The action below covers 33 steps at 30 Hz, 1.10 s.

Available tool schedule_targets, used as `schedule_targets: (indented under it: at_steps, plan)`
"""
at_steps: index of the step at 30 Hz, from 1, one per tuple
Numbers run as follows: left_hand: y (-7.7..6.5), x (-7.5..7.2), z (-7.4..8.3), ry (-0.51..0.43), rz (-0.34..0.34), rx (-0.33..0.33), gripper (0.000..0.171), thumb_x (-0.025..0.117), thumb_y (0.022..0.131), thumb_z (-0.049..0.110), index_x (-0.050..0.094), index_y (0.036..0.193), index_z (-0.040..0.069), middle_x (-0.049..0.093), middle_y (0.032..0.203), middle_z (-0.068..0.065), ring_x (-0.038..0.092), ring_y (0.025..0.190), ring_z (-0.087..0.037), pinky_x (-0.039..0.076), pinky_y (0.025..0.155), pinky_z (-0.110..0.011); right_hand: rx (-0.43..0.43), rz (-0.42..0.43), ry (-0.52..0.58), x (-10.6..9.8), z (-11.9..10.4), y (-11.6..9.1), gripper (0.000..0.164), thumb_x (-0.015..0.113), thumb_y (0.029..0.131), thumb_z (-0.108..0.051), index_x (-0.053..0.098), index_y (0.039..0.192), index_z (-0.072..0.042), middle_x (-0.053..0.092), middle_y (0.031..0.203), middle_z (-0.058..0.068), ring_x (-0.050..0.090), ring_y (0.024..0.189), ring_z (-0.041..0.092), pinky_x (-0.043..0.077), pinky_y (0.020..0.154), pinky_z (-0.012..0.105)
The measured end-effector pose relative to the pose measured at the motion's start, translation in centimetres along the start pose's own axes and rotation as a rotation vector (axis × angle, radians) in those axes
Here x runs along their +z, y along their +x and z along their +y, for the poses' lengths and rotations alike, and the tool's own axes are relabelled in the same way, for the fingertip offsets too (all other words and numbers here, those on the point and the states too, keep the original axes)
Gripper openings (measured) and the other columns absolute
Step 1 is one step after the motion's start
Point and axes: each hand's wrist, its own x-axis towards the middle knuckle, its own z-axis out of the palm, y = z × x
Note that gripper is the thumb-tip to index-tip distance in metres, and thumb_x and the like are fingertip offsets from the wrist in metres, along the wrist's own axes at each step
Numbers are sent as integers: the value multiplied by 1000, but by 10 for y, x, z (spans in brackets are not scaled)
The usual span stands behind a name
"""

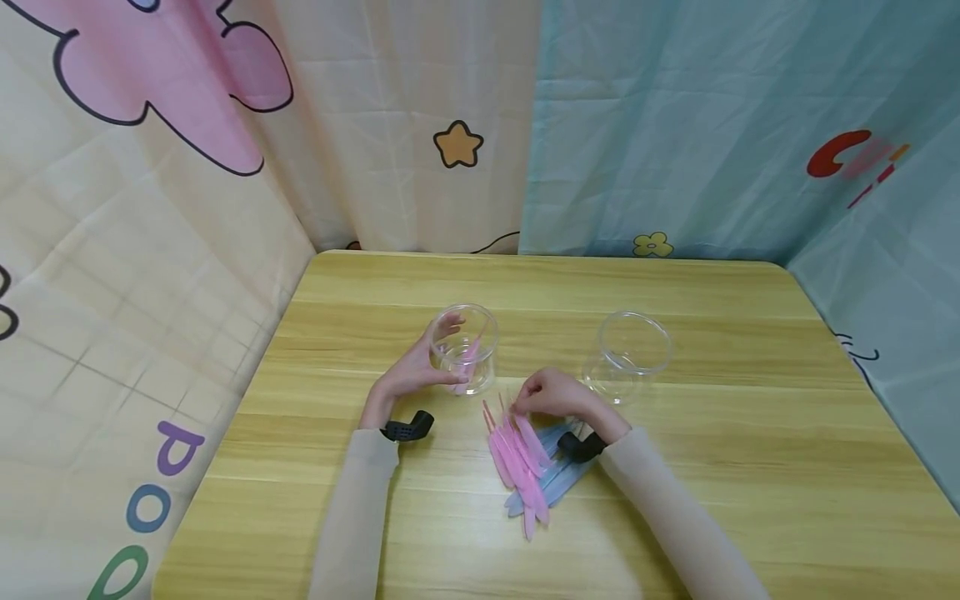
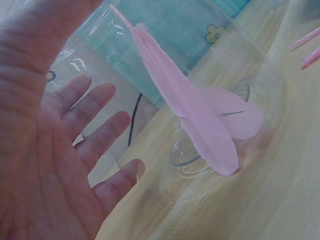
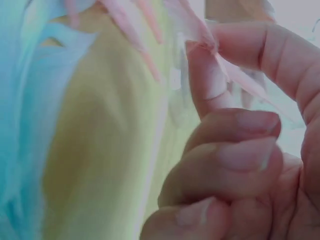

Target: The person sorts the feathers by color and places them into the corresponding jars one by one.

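My left hand [image 1: 416, 367] holds a clear plastic cup [image 1: 485, 371], with the thumb at its near side and the fingers reaching round the far side. Inside that cup a pink feather [image 2: 187, 107] leans with its quill up, and part of another pink one overlaps it low down. My right hand [image 1: 553, 392] pinches a pink feather [image 3: 192, 22] by its quill between thumb and forefinger, while the other fingers curl in. This feather hangs over a pile of pink feathers [image 1: 516, 467], which lies partly on blue feathers [image 1: 572, 477].
Beyond the right hand stands a second clear plastic cup [image 1: 652, 369]. Everything rests on a wooden table [image 1: 750, 467] with rounded back corners. Printed curtains [image 1: 405, 100] hang along the back and both sides. A black wrist camera [image 1: 408, 427] is strapped to the left wrist, another to the right.
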Motion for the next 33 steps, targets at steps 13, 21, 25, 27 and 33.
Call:
schedule_targets:
  at_steps: [13,21,25,27,33]
  plan:
    - [1,0,1,-7,-5,13,97,80,73,0,17,146,1,23,149,-22,23,135,-40,23,103,-59,-99,223,215,-31,-32,-7,20,72,85,-26,71,81,-6,53,63,1,39,62,13,31,55,27]
    - [-1,1,-1,-9,3,13,96,79,74,-1,17,147,2,23,149,-22,22,135,-41,21,104,-59,-215,468,367,-48,-67,-3,24,73,85,-29,72,86,-5,32,54,-2,25,50,13,24,50,28]
    - [-1,2,-2,-19,-1,7,96,79,74,0,16,147,3,22,148,-23,21,135,-42,19,105,-59,-259,570,395,-52,-80,1,29,74,82,-35,72,87,-6,33,56,0,27,50,14,25,50,29]
    - [-2,2,-2,-24,1,1,95,79,74,1,17,147,5,22,149,-23,20,136,-42,19,106,-58,-288,608,397,-51,-85,4,30,75,82,-36,72,88,-7,32,56,1,27,49,15,24,48,29]
    - [-2,2,0,-10,2,-9,95,78,75,2,16,148,6,22,149,-22,20,136,-42,18,106,-58,-382,661,332,-46,-90,16,26,74,83,-32,73,87,-7,32,53,2,27,46,15,23,44,26]
